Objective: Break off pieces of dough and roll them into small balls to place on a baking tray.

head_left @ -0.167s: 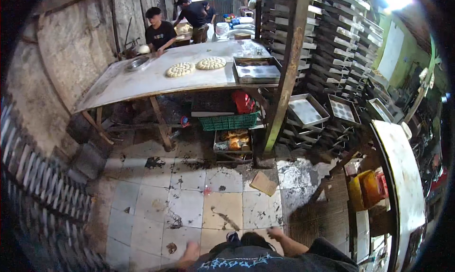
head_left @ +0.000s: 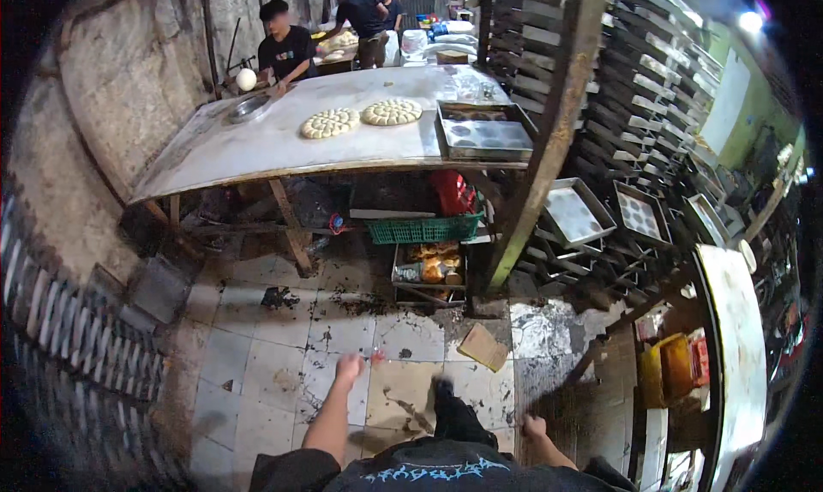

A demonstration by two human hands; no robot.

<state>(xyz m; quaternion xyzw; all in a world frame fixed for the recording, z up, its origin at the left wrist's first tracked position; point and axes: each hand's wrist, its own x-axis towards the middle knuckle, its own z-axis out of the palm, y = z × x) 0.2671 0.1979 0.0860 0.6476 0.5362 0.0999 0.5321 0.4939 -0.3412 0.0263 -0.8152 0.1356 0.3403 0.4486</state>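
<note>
1. L hand (head_left: 349, 368) is hanging out front over the tiled floor (head_left: 266, 355); its grip is looking curled, can't tell if clenched or loose.
2. R hand (head_left: 535, 427) is hanging lower, nr person's R side; grip same, can't tell.
3. Card (head_left: 483, 348) is lying on floor ahead, apart from both hands.
4. Bench (head_left: 223, 153) is standing beyond, carrying 2 dough rounds (head_left: 330, 124) side by side, bowl (head_left: 249, 108) at far L, tray (head_left: 489, 137) at R end.
5. Green crate (head_left: 426, 229) is sitting under bench.
6. Co-worker (head_left: 291, 57) is standing at far L end, w/ an arm reaching to benchtop.
7. Yellow bin (head_left: 664, 370) is sitting at R, by side bench (head_left: 733, 346).
</note>
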